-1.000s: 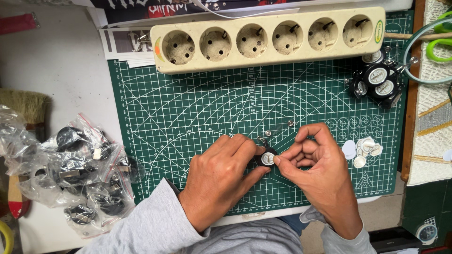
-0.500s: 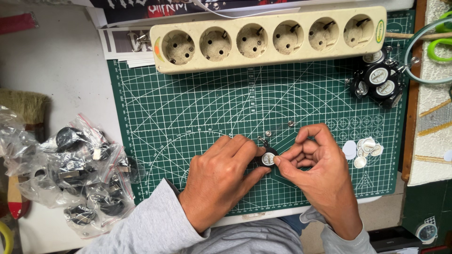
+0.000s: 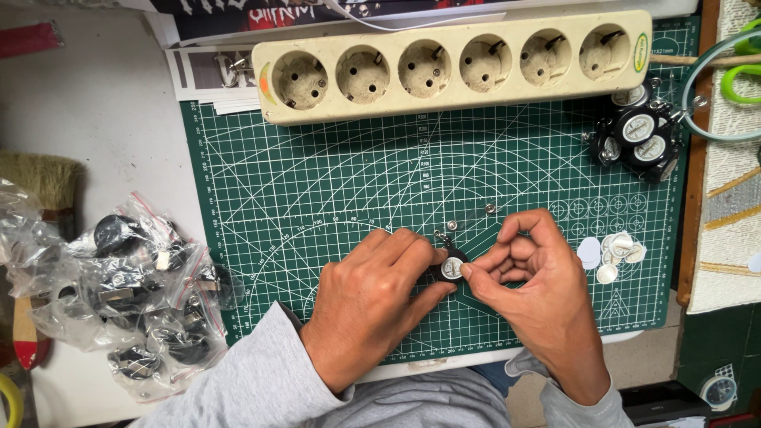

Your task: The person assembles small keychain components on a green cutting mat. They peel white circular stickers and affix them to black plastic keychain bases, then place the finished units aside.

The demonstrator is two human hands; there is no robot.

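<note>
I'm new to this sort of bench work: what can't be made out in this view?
- Small round part: mostly covered by the left hand and right hand; head view.
- Bag contents: blurred by crinkled plastic.
- Brush: cut off by the left edge.
- Green loop: cut off at right.

Power strip (image 3: pixel 452 67) behind cutting mat (image 3: pixel 317 182); bagged parts (image 3: pixel 127 293) left; paper discs (image 3: pixel 610 254) right of hands.

Left hand (image 3: pixel 372 305) palm down, fingers curled, right hand (image 3: pixel 533 273) pinching with thumb and forefinger, fingertips meeting
</note>
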